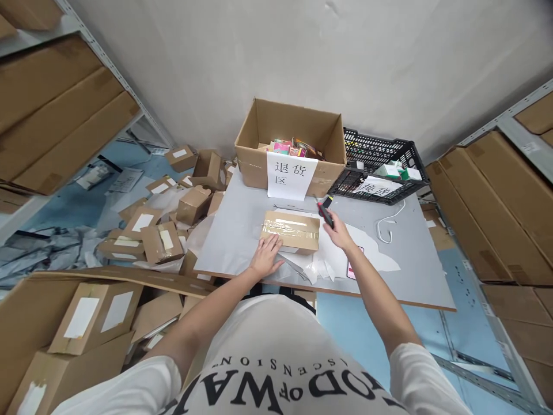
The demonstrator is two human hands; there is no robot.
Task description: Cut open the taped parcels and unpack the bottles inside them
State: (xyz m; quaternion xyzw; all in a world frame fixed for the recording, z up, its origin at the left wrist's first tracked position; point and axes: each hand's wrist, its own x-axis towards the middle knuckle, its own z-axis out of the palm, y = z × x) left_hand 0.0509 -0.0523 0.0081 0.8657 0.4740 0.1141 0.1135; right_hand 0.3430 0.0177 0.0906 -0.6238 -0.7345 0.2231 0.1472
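Observation:
A brown cardboard box (298,229), sealed with clear shiny tape, lies on the grey table in front of me. My left hand (266,255) rests on its near left corner, fingers stretched out over the top. My right hand (337,231) is closed around the handle of a red and black box cutter (325,214), just off the box's right side. The cutter points away from me, toward the back of the table. Close to its tip, a yellow and black object (328,202) is partly hidden. White paper and clear plastic (317,268) lie around the box.
At the table's back stand a large open carton (248,164) with colourful packets and a black crate (380,151) with small boxes. A white cable (381,230) and a phone (351,271) lie right. Opened boxes (162,242) pile up left; loaded shelves flank both sides.

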